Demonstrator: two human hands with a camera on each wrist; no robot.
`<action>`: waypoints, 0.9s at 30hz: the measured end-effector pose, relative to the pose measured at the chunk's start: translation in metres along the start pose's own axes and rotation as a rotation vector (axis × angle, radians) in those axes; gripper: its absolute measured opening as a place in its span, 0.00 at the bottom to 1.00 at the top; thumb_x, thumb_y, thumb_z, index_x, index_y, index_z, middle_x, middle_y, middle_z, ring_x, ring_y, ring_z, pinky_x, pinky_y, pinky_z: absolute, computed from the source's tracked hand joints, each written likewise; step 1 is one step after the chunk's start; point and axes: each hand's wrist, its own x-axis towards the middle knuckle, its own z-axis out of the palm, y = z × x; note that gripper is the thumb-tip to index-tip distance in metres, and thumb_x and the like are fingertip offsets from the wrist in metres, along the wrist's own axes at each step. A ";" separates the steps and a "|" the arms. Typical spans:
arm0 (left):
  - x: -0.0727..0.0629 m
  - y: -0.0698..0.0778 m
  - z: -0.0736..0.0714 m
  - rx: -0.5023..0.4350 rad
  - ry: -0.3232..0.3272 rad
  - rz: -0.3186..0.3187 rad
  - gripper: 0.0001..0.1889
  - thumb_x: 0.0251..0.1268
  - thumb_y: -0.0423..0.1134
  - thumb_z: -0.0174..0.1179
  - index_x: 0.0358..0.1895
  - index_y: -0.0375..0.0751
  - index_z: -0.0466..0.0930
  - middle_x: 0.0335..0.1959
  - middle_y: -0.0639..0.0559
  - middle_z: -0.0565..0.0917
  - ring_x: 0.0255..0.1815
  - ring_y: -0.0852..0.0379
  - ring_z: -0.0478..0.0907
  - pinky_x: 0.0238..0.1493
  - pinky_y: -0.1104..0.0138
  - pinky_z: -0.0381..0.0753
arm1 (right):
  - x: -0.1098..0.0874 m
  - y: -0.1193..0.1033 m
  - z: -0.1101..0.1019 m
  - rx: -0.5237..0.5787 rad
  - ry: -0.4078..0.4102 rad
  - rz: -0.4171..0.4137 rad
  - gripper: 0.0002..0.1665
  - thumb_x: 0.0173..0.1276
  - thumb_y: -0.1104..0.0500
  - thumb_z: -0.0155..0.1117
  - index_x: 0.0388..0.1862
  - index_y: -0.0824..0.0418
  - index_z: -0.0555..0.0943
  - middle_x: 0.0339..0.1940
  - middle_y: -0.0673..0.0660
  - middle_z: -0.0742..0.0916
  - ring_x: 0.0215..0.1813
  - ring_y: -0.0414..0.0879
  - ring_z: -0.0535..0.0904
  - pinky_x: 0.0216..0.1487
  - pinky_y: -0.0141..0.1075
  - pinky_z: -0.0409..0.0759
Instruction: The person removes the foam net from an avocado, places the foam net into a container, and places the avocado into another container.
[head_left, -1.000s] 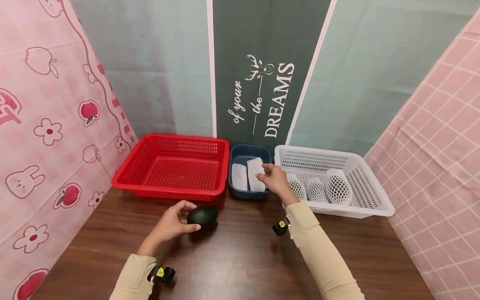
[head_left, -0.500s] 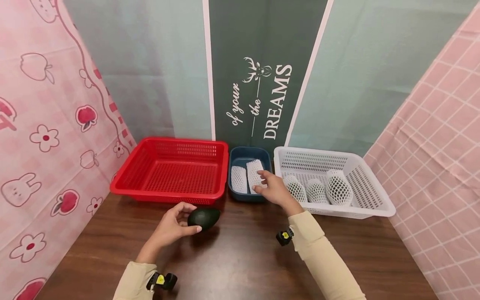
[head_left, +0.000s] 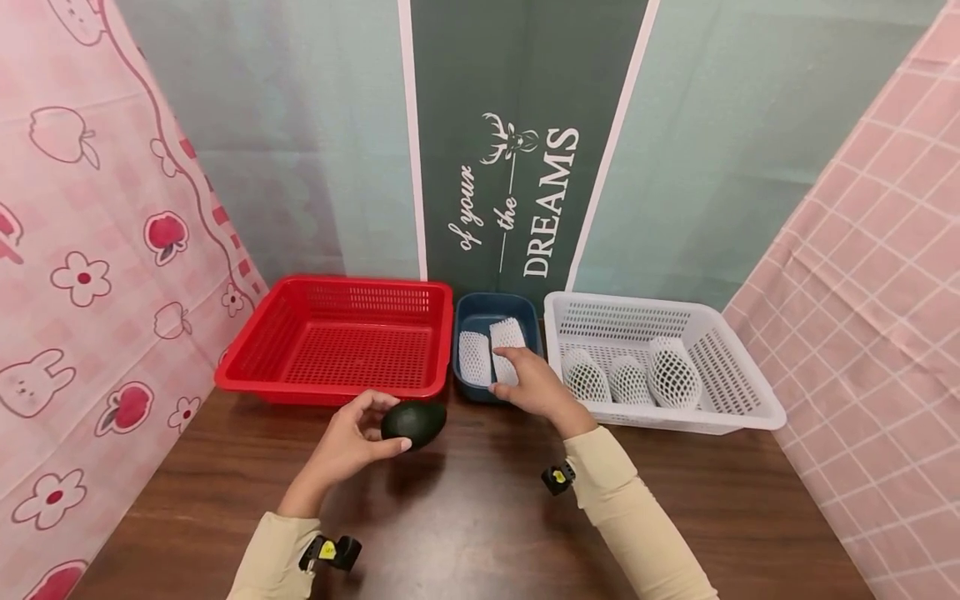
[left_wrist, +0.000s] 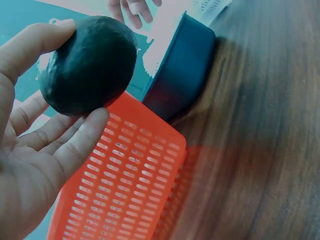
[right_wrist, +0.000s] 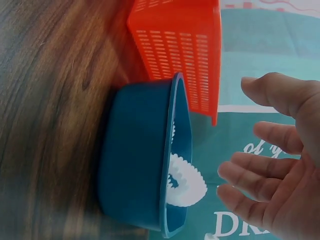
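Observation:
My left hand (head_left: 348, 437) grips a dark green avocado (head_left: 414, 423) between thumb and fingers, in front of the red basket. The left wrist view shows the avocado (left_wrist: 90, 65) lifted above the wooden table. Over the front of a small blue bin (head_left: 480, 308) is my right hand (head_left: 536, 387), its fingers apart and nothing between them. Two white foam net sleeves lie in that bin: a left one (head_left: 474, 358) and a right one (head_left: 507, 332), the latter partly covered by the hand. From the right wrist, the hand (right_wrist: 280, 170) appears beside the bin's opening, near a sleeve end (right_wrist: 187, 182).
A red perforated basket (head_left: 360, 354) with nothing in it stands at the left. On the right, a white basket (head_left: 615, 307) holds three net-wrapped fruits (head_left: 673, 375). Printed curtains (head_left: 337, 150) close off the back and sides of the table (head_left: 465, 517).
The left hand has raised the avocado slightly and brought it a little to the right. The right hand has moved left and nearer, over the front of the blue bin.

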 end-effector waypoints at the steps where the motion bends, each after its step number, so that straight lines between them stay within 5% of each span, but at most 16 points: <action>1: 0.001 0.001 0.000 -0.007 0.007 0.005 0.24 0.40 0.35 0.76 0.44 0.41 0.76 0.41 0.48 0.78 0.37 0.49 0.77 0.35 0.63 0.79 | 0.000 -0.002 0.000 -0.011 -0.005 -0.004 0.36 0.56 0.55 0.70 0.62 0.66 0.71 0.57 0.65 0.77 0.60 0.57 0.70 0.58 0.48 0.67; 9: 0.011 0.005 -0.001 -0.091 0.065 0.021 0.26 0.42 0.32 0.74 0.48 0.37 0.74 0.44 0.43 0.76 0.42 0.48 0.75 0.38 0.63 0.80 | 0.003 -0.010 0.004 -0.049 0.003 -0.063 0.35 0.55 0.55 0.70 0.60 0.66 0.72 0.55 0.63 0.78 0.58 0.55 0.71 0.58 0.45 0.68; 20: 0.016 0.041 -0.001 0.000 0.163 0.044 0.25 0.45 0.27 0.71 0.50 0.30 0.73 0.44 0.39 0.76 0.45 0.47 0.73 0.40 0.61 0.79 | 0.007 -0.019 0.010 -0.068 -0.021 -0.069 0.33 0.55 0.53 0.70 0.58 0.64 0.74 0.53 0.61 0.79 0.56 0.52 0.73 0.58 0.43 0.68; 27: 0.030 0.019 -0.006 0.083 0.230 0.054 0.27 0.46 0.34 0.73 0.51 0.35 0.73 0.45 0.44 0.76 0.46 0.51 0.73 0.41 0.60 0.79 | 0.012 -0.026 0.013 -0.081 -0.042 -0.066 0.31 0.55 0.51 0.70 0.57 0.62 0.76 0.52 0.61 0.79 0.56 0.52 0.73 0.56 0.43 0.69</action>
